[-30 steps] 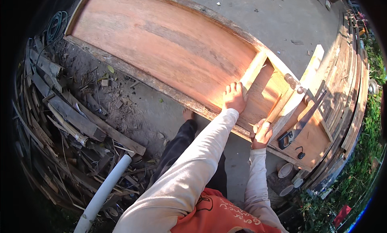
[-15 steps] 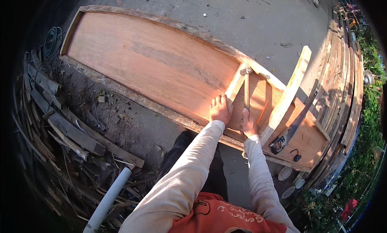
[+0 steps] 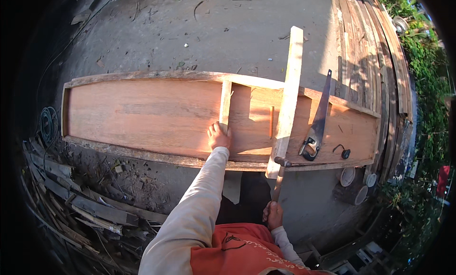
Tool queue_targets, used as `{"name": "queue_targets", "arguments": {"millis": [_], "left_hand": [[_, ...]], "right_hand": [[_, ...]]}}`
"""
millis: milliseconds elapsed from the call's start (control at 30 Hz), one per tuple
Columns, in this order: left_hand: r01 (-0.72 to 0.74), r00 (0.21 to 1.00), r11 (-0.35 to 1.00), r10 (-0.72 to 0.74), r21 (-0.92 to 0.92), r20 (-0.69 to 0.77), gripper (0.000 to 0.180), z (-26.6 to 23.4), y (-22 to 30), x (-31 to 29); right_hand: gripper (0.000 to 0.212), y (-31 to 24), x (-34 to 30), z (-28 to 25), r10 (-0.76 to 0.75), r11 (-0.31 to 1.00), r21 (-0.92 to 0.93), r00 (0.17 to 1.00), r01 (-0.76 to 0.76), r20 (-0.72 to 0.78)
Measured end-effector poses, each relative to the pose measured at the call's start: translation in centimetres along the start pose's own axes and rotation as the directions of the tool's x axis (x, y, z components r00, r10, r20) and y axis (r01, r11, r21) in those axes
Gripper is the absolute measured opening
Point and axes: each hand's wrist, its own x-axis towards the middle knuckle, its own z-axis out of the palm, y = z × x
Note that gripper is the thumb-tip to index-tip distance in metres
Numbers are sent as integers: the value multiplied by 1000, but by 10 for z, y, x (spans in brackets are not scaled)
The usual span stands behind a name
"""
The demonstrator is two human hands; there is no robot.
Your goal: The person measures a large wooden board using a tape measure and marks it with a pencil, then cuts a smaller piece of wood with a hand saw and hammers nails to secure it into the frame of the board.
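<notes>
A long shallow wooden frame with a reddish plywood panel (image 3: 147,106) lies across the view in front of me. My left hand (image 3: 219,136) is closed round the near part of a short wooden crosspiece (image 3: 225,101) inside the frame, fingers on its left side. Close to my body, my right hand (image 3: 273,214) grips a hammer (image 3: 278,183) by its handle. The hammer's head is up, by the near end of a loose pale board (image 3: 290,85) that lies crosswise over the frame. Between crosspiece and board is a thin orange stick (image 3: 271,123).
A handsaw (image 3: 320,117) and a small black object with a curled end (image 3: 344,153) lie on the panel's right part. Long planks (image 3: 368,47) are stacked at the far right, and scrap wood (image 3: 104,211) is piled at near left. Buckets (image 3: 347,176) stand beyond the frame's near right edge.
My right hand has drawn the hammer back from the crosspiece toward my body. My left hand stays on the crosspiece. The view has turned, so the frame now lies nearly level across it.
</notes>
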Motion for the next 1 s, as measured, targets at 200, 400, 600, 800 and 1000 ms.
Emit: {"name": "queue_targets", "arguments": {"millis": [200,400,600,800,1000], "left_hand": [[-14,994,1000,14,-6,-109,63,30,123,-25],[3,988,992,16,122,-150,77,66,224,-67],[-675,725,738,668,22,-169,40,134,459,-175],[-861,346,432,885,-269,311,26,351,731,-261],[-910,366,415,822,-19,437,34,486,843,-264]], "right_hand": [[38,-113,65,-176,-9,982,181,969,55,-247],[27,-213,145,-394,-78,952,253,936,173,-343],[17,-312,229,-582,-174,939,174,847,297,-503],[16,-344,266,-654,-113,893,338,875,297,-470],[17,-268,219,-657,-27,949,281,926,142,-376]]}}
